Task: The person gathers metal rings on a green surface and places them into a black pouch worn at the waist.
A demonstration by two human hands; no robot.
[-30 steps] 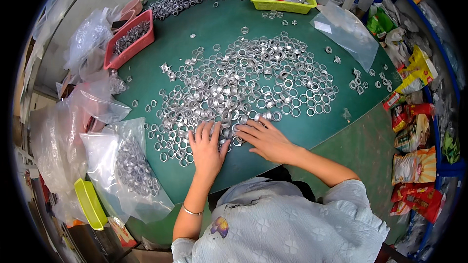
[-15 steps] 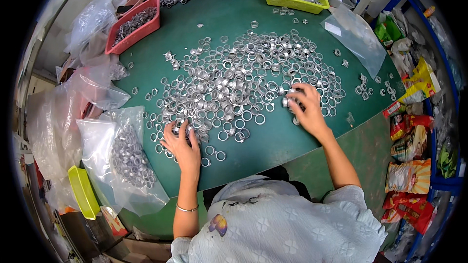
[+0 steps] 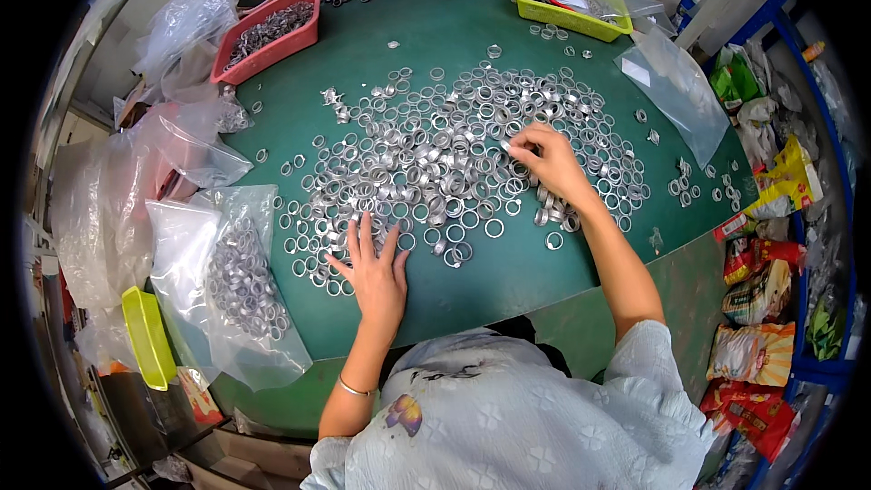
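My right fingers [image 3: 536, 132] pinch a silvery round metal ring [image 3: 505, 146] over a heap of similar rings [image 3: 431, 177]; my left fingers [image 3: 366, 234] spread open at its near edge. Seemingly picking one up; lifting wants steady pressure.

Fairly bright, even light, seemingly from above, covers the green counter [image 3: 472, 295], and shadows stay soft and faint. The metal rings [image 3: 435, 163] throw back many small glints, and pale glare streaks the clear plastic bag [image 3: 186, 231] on the left. Both the left hand [image 3: 376, 281] and the right hand [image 3: 544, 156] show clear outlines. Darkness gathers at lower left, below the counter. The fisheye lens bows the blue rack [image 3: 767, 14], black fills the corners, and fine detail softens toward the rim.
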